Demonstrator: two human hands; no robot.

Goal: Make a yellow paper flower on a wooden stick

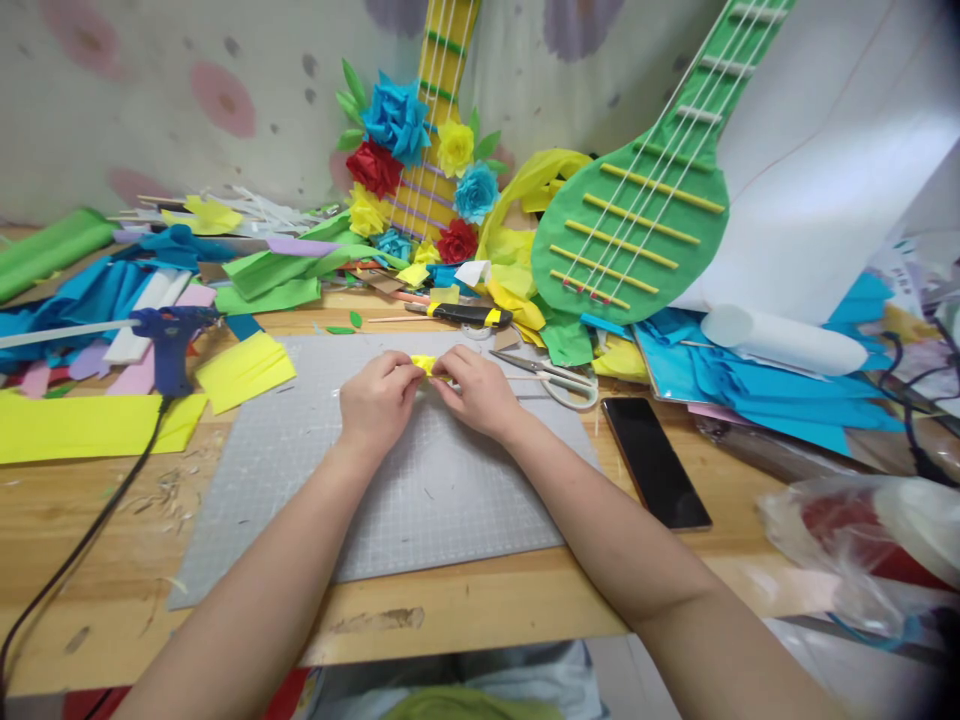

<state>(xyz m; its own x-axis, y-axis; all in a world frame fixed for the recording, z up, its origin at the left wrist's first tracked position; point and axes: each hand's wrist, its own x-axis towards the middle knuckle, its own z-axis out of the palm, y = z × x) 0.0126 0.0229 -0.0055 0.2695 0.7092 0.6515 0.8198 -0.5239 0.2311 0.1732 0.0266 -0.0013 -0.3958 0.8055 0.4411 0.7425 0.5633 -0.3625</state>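
Observation:
Over the grey cutting mat [442, 480], my left hand [381, 398] and my right hand [476, 390] meet with their fingertips pinched. Both grip a small piece of yellow crepe paper [424, 364], mostly covered by my fingers. A thin pale stick shows just right of my right hand; whether the hand holds it I cannot tell. Close by on that side lie scissors [577, 388] with white handles. Beyond the hands rests a black and yellow utility knife [469, 314].
A blue glue gun [171, 350] with its cord and folded yellow paper [244, 372] lie at left. A phone [654, 462] lies right of the mat. Behind stand a green paper instrument [630, 230] and a yellow one [442, 110] with paper flowers. Blue paper [780, 385] is piled at right.

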